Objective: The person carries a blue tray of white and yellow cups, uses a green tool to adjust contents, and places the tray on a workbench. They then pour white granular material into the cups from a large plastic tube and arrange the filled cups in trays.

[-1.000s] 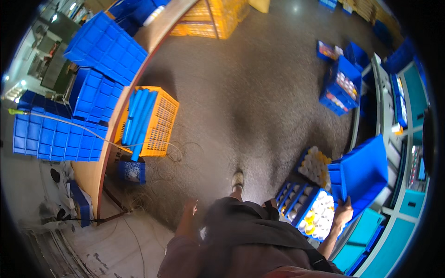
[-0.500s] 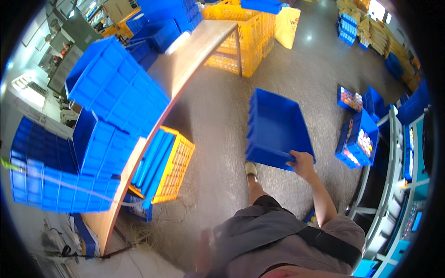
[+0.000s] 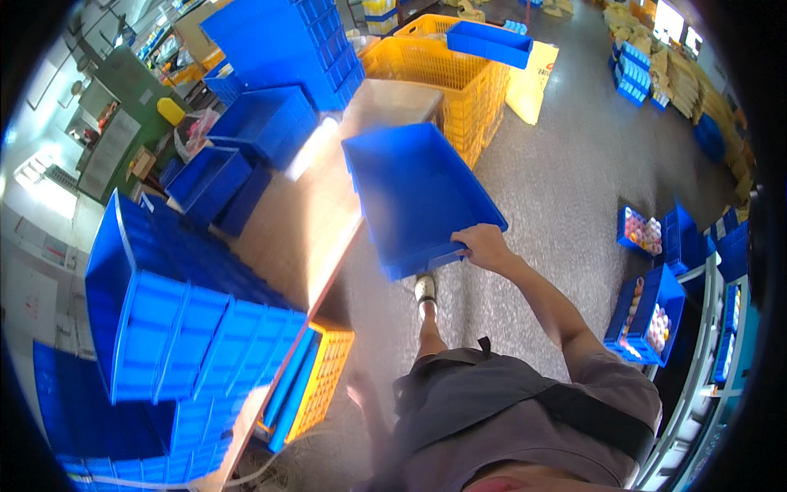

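The person's right hand (image 3: 489,248) grips a wide blue bin (image 3: 422,197) by its rim near the right near corner, the fingers curled over the edge. The bin is held above the floor (image 3: 549,176), tilted so that its inner floor shows, and its left side overlaps the right edge of a wooden table (image 3: 275,234) in this view; whether the two touch cannot be told. The left hand (image 3: 358,389) hangs low beside the body, near an orange crate (image 3: 322,385); it is blurred, so whether its fingers are open or closed cannot be told. Long blue rolls (image 3: 291,389) stand in that crate, just below the table's right edge.

At the near left, a large stack of blue crates (image 3: 188,328) rests on the table. Farther along lie a blue tray (image 3: 266,127) and, at the far end, a tall blue stack (image 3: 287,53). Beyond the table stand yellow crates (image 3: 471,94), a shallow blue box (image 3: 489,45) on top and a yellow sack (image 3: 531,86) beside them. On the right, blue containers (image 3: 652,344) hold small rounded pieces (image 3: 658,326), pink and white.
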Motion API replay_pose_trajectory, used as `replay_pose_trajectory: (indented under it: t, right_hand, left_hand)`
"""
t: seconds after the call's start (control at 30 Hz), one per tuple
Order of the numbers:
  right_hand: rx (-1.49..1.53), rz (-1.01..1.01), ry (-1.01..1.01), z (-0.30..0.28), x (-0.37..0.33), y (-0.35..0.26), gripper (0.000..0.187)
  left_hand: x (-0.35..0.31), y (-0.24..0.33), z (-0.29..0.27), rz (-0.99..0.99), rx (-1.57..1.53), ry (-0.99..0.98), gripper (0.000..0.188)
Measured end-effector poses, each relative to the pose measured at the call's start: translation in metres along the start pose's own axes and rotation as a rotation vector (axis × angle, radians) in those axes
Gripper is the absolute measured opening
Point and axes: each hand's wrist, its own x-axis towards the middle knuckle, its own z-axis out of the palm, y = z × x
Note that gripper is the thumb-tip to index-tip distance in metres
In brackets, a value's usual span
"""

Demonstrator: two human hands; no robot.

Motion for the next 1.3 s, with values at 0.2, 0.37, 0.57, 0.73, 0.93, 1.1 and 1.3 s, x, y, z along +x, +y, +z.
replay_pose_trajectory:
  t: [0.2, 0.37, 0.57, 0.73, 0.93, 1.1, 1.3]
  right_hand:
    - [-0.028, -0.084, -0.302, 0.026, 0.139, 0.096, 0.028]
    - [-0.093, -0.069, -0.398, 0.006, 0.241, 0.187, 0.028]
    - [-0.06, -0.159, -0.36, -0.004, 0.327, 0.293, 0.019]
    - [-0.059, -0.358, -0.469, 0.008, 0.398, 0.401, 0.015]
    - [0.544, -0.465, -0.639, -0.02, 0.501, 0.432, 0.056]
    - [1.992, 0.895, -1.065, 0.006, 0.58, 0.367, 0.073]
    - [2.042, 0.782, -0.7, 0.028, 0.618, 0.35, 0.057]
  left_hand:
    - [0.383, 0.319, 0.071, 0.475, -0.084, 0.283, 0.039]
    - [0.611, 0.506, 0.156, 0.487, 0.207, 0.283, 0.051]
    - [0.712, 0.552, 0.229, 0.259, 0.663, -0.003, 0.081]
    - [0.683, 0.541, 0.208, 0.174, 0.345, 0.227, 0.066]
    - [0.517, 0.632, 0.131, 0.333, -0.598, 0.28, 0.062]
    - [0.403, 0.777, 0.174, 0.484, -0.916, -0.026, 0.063]
    - [0.396, 0.835, 0.215, -0.596, -2.052, -0.196, 0.057]
